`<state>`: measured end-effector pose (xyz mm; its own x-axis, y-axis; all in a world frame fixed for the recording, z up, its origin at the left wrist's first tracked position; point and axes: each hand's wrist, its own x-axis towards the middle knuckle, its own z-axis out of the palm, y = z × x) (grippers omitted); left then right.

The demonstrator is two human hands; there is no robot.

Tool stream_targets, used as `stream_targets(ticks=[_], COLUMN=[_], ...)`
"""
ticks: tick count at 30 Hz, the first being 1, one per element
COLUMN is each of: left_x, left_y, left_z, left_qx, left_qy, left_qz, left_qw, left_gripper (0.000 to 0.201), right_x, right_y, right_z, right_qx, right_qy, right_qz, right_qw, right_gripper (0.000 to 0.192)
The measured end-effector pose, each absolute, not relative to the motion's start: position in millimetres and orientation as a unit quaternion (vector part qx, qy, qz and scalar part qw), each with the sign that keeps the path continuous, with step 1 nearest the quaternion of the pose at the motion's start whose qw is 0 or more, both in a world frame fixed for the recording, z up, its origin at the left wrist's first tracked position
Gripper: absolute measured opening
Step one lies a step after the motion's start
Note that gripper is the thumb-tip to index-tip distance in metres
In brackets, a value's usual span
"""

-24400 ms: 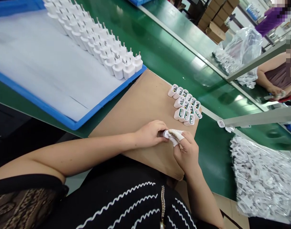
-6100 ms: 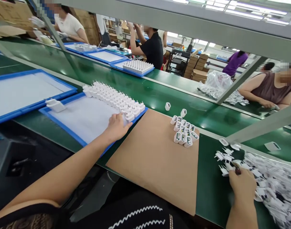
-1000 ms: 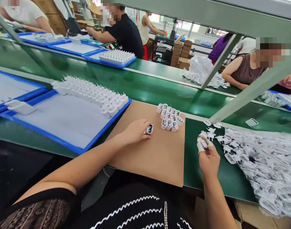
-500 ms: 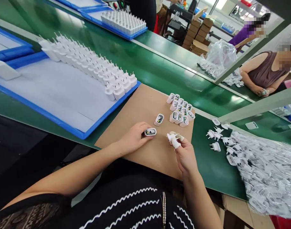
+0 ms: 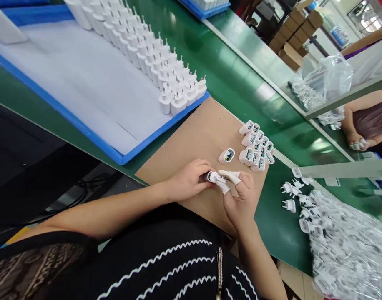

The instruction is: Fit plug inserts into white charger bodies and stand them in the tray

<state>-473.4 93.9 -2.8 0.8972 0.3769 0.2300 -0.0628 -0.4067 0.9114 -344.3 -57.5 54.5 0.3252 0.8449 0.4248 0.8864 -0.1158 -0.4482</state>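
Note:
My left hand (image 5: 188, 180) grips a white charger shell (image 5: 211, 176) above the brown cardboard sheet (image 5: 199, 137). My right hand (image 5: 240, 199), with white cots on its fingertips, presses a white plug cap against the shell's open end. One loose open shell (image 5: 226, 156) lies just beyond my hands. Behind it sits a tight cluster of open shells (image 5: 256, 146) showing their circuit boards.
A blue tray (image 5: 84, 83) lined with white foam holds rows of finished chargers (image 5: 159, 62) at the left. Loose plug caps (image 5: 292, 193) and a clear bag of them (image 5: 347, 241) lie at the right on the green belt. Another person's arm (image 5: 363, 125) rests across the belt.
My two hands have come together: the plug cap in my right hand now meets the shell in my left. The view has tilted down and nearer.

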Motion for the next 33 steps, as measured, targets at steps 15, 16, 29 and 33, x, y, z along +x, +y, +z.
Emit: stream_targets(ticks=[15,16,29,33], left_x=[-473.8,-472.8,-527.7,-543.9], left_y=[96.9,97.4,147.9,230.3], left_z=[-2.3,-2.3,52.1,55.2], left_qx=[0.809,0.807,0.739,0.733], left_qy=[0.103,0.101,0.309,0.470], left_qz=[0.187,0.185,0.413,0.403], left_qw=[0.548,0.551,0.434,0.280], left_gripper=[0.013,0.013,0.033,0.041], right_x=[-341.8,-341.7,-278.5,-222.1], right_y=[-49.0,-48.9,-167.9,-227.9], right_z=[58.3,56.4,21.4,4.0], right_qx=[-0.749,-0.749,-0.894,-0.977], right_qy=[-0.630,-0.630,-0.344,-0.149], right_qz=[-0.108,-0.110,-0.120,-0.111], right_qw=[0.174,0.176,0.262,0.105], right_gripper=[0.025,0.025,0.069,0.092])
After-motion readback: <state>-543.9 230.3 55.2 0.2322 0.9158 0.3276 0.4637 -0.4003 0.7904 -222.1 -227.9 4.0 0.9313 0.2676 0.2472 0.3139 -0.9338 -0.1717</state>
